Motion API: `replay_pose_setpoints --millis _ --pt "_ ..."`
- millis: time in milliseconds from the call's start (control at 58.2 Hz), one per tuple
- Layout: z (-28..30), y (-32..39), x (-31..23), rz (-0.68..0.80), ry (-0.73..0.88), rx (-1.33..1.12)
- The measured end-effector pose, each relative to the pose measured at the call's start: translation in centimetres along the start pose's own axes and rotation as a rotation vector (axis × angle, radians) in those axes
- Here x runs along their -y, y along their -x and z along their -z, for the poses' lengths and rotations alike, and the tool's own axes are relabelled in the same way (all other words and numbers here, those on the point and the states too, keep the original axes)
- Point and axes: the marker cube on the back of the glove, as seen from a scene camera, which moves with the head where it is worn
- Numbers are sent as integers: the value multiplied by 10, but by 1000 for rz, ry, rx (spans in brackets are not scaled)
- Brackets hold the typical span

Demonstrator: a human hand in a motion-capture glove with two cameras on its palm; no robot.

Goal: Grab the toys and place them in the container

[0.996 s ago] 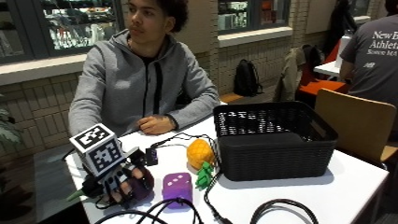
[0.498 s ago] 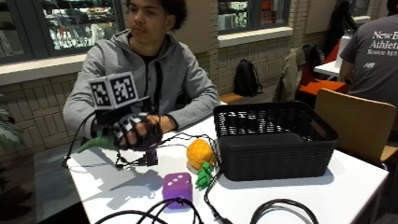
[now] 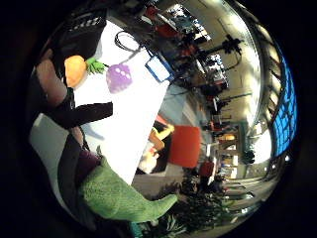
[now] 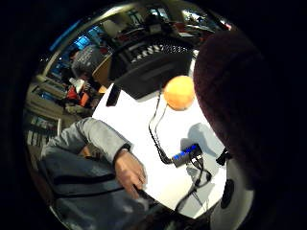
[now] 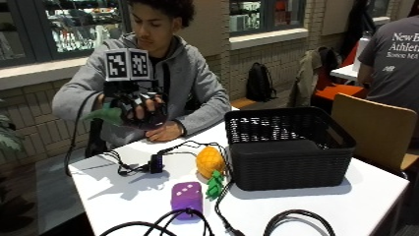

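— Now that the gloved hand (image 5: 138, 109) is up high over the table (image 5: 131, 196), what is it holding?
— A dark toy with a green leafy top (image 5: 108, 114). The fingers are curled around it. A moment ago that hand was down low on the table, so the toy got picked up.
— Where does it go?
— Into the black basket (image 5: 288, 147), off to the side. I think the hand must carry it there next.
— What's left?
— The pineapple (image 5: 209, 161) and the purple dice (image 5: 187, 195) sit on the table near the basket.
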Motion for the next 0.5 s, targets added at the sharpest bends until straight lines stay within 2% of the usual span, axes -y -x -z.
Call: replay_pose_setpoints --millis 189,498 --pt "43 -12 -48 -36 21 -51" --pt "73 -6 -73 -25 27 -138"
